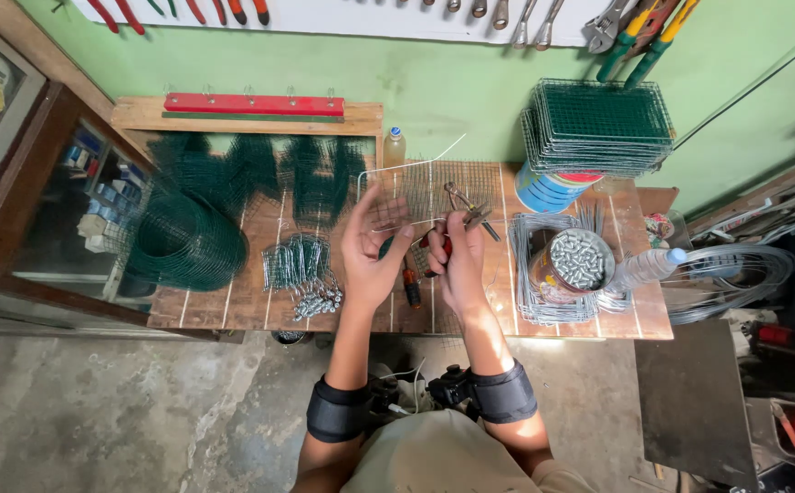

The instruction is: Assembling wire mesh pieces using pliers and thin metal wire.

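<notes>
At the centre of the frame the left hand (372,248), fingers spread, steadies a bare wire mesh panel (429,190) while the right hand (457,260) is clamped on red-handled pliers (464,217), which could slip off the thin wire, apparently nipping fingertips.

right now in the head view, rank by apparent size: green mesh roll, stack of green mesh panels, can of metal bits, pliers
1-2. green mesh roll and stack of green mesh panels: too alike to rank
3. can of metal bits
4. pliers
</notes>
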